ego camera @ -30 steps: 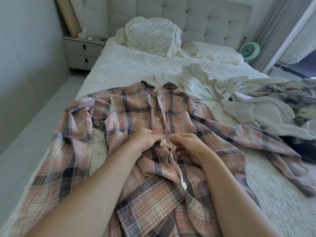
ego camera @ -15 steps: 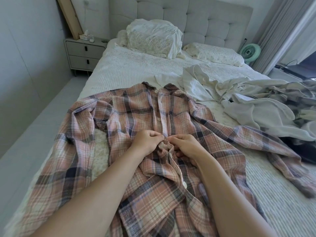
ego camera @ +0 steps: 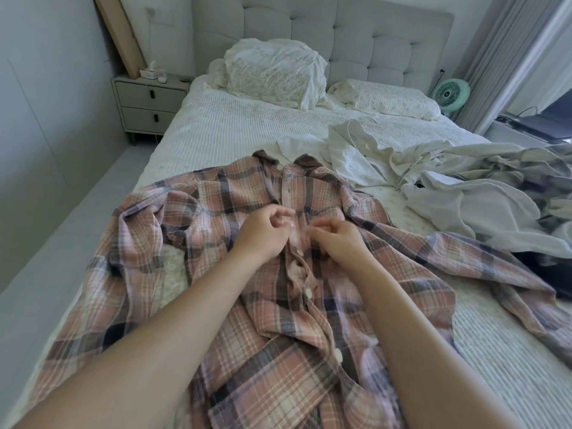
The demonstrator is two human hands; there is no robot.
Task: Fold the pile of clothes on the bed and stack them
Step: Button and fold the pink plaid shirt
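A pink and grey plaid shirt (ego camera: 235,305) lies spread face up on the bed (ego camera: 216,131), collar away from me and sleeves out to both sides. Both of my hands hover over its button placket at chest height. My left hand (ego camera: 263,233) has loosely curled fingers just left of the placket and holds nothing I can see. My right hand (ego camera: 337,239) is on the other side, its curled fingertips at the placket edge; blur hides whether they pinch the cloth. A pile of white and grey clothes (ego camera: 464,193) lies to the right.
Two pillows (ego camera: 275,75) lean at the tufted headboard. A grey nightstand (ego camera: 148,103) stands left of the bed, and a strip of floor runs along the left side. A small green fan (ego camera: 448,94) and a curtain are at the back right. A dark item (ego camera: 554,274) lies by the pile.
Both hands have let go of the lower part of the placket and moved up the shirt toward the collar. Their fingers have loosened.
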